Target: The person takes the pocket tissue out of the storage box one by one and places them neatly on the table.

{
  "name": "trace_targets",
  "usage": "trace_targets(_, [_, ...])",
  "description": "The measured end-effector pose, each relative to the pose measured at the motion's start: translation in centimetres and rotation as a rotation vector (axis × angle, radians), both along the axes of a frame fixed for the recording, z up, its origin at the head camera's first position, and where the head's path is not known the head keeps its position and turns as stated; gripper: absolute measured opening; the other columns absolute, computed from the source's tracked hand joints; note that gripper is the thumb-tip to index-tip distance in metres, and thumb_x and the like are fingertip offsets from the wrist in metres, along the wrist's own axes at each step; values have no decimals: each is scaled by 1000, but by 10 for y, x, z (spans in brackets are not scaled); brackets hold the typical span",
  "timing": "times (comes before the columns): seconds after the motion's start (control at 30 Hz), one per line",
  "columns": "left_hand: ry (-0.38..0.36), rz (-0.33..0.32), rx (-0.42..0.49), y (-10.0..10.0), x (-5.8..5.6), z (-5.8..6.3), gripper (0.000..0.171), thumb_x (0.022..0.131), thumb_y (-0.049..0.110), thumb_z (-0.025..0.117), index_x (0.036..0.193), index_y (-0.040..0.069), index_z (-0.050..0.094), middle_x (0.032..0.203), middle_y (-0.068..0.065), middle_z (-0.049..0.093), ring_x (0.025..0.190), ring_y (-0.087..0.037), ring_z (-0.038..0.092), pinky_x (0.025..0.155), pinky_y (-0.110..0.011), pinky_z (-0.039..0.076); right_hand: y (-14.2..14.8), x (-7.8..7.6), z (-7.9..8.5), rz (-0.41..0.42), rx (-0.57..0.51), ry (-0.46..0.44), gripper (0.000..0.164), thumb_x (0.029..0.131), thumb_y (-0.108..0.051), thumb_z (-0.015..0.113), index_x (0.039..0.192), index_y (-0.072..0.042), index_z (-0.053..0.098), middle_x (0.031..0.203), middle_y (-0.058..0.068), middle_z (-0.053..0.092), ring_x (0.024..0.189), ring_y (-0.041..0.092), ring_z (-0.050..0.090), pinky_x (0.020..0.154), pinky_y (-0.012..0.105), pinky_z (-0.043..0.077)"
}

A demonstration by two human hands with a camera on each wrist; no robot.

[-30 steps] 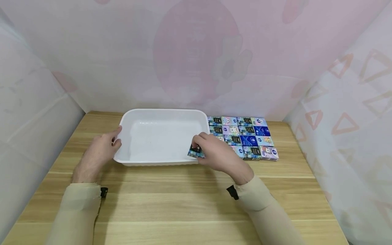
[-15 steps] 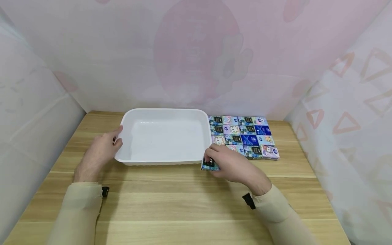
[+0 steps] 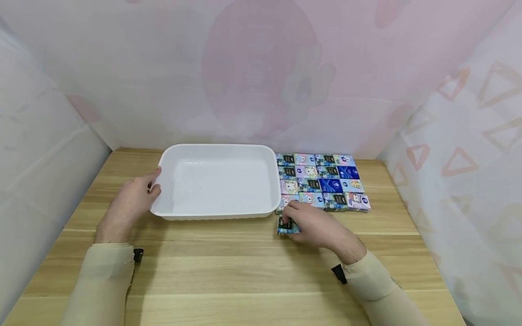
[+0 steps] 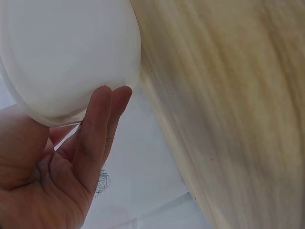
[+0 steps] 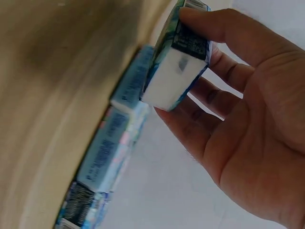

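In the head view my left hand [image 3: 128, 206] holds the left end of a white plastic tray [image 3: 216, 214]. In the left wrist view, several fingers [image 4: 95, 129] lie against the tray's outer wall. My right hand [image 3: 320, 226] pinches a small tissue pack [image 3: 287, 225], dark blue-green with a black label, between thumb and fingers. It is just in front of the tray's right front corner and the front row of packs. The right wrist view shows the pack's white end [image 5: 174, 78]; the fingers partly cover the rest.
Several tissue packs [image 3: 329, 185] lie in close rows against the tray's right side, blue, dark green and cartoon-printed. A wooden table [image 3: 220, 271] carries everything. A pale printed cloth wall [image 3: 171, 81] stands behind, with further cloth walls left and right.
My right hand has carried the tissue pack from above the tray's right front corner toward the right and nearer to me, uncovering packs in the front row. The left hand stays at the tray.
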State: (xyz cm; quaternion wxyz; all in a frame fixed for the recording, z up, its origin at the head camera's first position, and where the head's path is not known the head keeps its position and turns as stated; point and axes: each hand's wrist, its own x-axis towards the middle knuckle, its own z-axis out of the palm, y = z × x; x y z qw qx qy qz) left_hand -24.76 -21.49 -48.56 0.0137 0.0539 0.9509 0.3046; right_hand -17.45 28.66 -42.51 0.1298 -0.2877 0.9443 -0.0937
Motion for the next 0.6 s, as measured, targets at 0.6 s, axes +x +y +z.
trace_targets(0.6, [-19, 2, -10, 9, 7, 17, 65, 126, 35, 49, 179, -2, 41, 154, -43, 67, 124, -56, 79, 94, -61, 68, 16, -11, -4, -82, -63, 229, 30, 103, -34, 93, 121, -13, 82, 125, 5, 81, 117, 27, 75, 103, 48, 68])
